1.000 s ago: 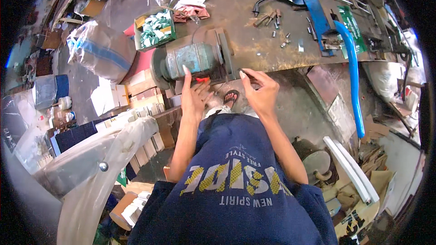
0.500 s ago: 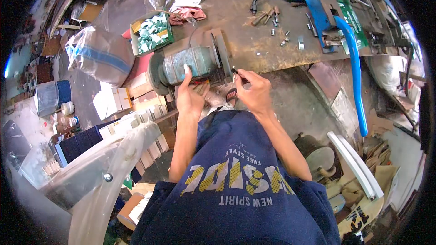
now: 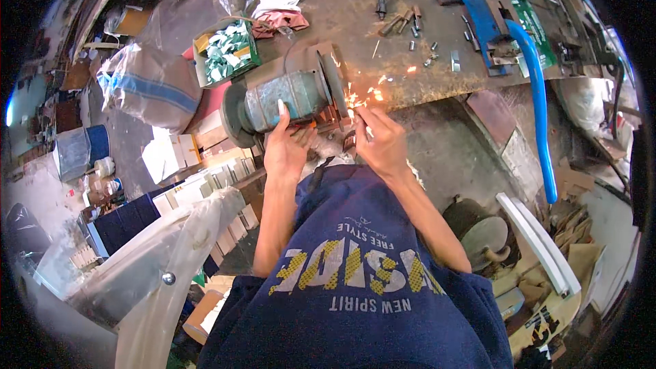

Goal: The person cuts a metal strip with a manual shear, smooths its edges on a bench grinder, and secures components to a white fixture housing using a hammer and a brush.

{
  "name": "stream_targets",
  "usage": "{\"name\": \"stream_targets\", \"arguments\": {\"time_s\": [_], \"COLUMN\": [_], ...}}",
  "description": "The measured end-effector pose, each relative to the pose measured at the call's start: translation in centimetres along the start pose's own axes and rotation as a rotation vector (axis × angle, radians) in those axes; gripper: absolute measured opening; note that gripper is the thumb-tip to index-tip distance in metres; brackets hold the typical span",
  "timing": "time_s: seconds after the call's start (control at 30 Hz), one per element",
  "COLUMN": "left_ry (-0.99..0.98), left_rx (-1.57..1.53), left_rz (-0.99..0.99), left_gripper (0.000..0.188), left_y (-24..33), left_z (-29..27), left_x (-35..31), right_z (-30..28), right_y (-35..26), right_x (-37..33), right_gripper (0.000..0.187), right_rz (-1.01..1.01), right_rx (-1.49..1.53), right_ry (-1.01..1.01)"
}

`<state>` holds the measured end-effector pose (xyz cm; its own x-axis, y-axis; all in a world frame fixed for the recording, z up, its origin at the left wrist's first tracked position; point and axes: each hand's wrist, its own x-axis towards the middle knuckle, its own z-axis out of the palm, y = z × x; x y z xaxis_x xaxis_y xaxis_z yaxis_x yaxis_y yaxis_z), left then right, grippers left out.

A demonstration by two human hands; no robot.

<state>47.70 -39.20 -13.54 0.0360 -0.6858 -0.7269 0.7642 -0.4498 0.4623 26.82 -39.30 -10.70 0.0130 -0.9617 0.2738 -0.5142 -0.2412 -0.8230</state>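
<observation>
A bench grinder (image 3: 283, 101) with a worn grey-green motor body stands at the table's near edge, a disc-shaped wheel at each end. My right hand (image 3: 383, 140) is closed in a pinch at the right grinding wheel (image 3: 333, 89). The small piece between its fingertips is mostly hidden by fingers and glare. Bright orange sparks (image 3: 365, 96) fly from that spot, off to the right. Just in front of the motor body, my left hand (image 3: 287, 147) is open, thumb up against or close to the housing and fingers stretched toward the wheel's underside; nothing is in it.
An open box of small pale green pieces (image 3: 229, 48) sits behind the grinder, beside a wrapped sack (image 3: 150, 85). Small metal cylinders (image 3: 413, 44) lie on the table (image 3: 355, 20). A blue lever handle (image 3: 536, 109) juts over the table's near edge. White boxes (image 3: 205, 181) stand at left.
Sparks now spray from the right wheel, where none showed before. My right hand has shifted slightly, bringing the small dark piece to the wheel. My left hand stays nearly in place.
</observation>
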Motion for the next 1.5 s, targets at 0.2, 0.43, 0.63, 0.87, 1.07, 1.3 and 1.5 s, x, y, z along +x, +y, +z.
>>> {"name": "stream_targets", "arguments": {"time_s": [0.2,0.43,0.63,0.87,1.07,1.3,1.5], "left_ry": [0.002,-0.026,-0.009,0.023,0.014,0.038,0.089], "left_rx": [0.053,0.065,0.136,0.136,0.149,0.154,0.182], "left_rz": [0.006,0.003,0.049,0.028,0.037,0.048,0.071], "left_gripper": [0.069,0.064,0.075,0.072,0.070,0.068,0.068], "left_y": [0.2,0.2,0.1,0.1,0.1,-0.1,-0.3], "left_z": [0.6,0.6,1.3,1.1,1.3,1.1,2.5], "left_x": [-0.4,-0.5,-1.1,-0.9,-1.1,-1.2,-2.2], "right_z": [0.3,0.5,0.5,0.8,0.6,1.0,0.0], "right_y": [0.3,0.3,-0.1,0.3,-0.2,0.2,-1.4], "right_x": [-0.1,-0.1,-0.3,-0.4,-0.3,-0.5,0.5], "right_gripper": [0.021,0.023,0.023,0.026,0.024,0.026,0.026], "right_rz": [-0.016,-0.047,-0.033,-0.045,0.004,-0.052,-0.057], "right_rx": [-0.027,-0.046,-0.106,-0.087,-0.089,-0.066,-0.083], "right_ry": [0.016,0.013,-0.014,-0.017,-0.026,0.003,0.017]}}
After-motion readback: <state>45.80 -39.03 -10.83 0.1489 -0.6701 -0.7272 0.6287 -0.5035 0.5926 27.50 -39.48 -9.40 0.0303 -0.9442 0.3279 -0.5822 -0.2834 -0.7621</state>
